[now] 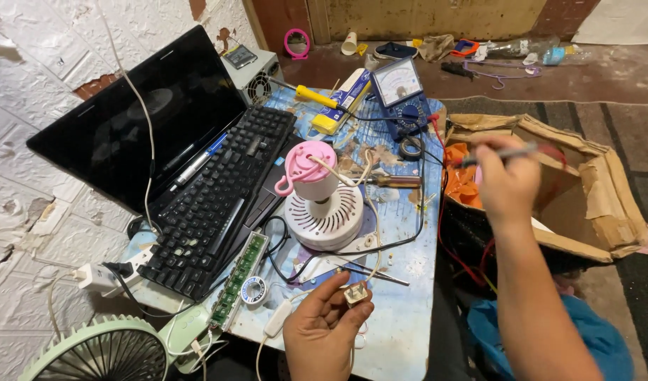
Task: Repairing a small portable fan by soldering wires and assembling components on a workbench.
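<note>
A small white plug [355, 293] is pinched in the left hand [322, 331], fingers clamped on it low over the desk [409, 282]. A thin tool [500, 153] is gripped in the right hand [506, 185], long axis running sideways, up and right of the plug, over the cardboard box [599, 197]. One plug and one tool are counted. The pink-and-white gadget [315, 204] sits between, nearer the left.

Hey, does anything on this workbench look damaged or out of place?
Yes. The cardboard box at the right is torn and crushed along its rim. On the table, a bare green circuit board lies loose beside the keyboard.
</note>
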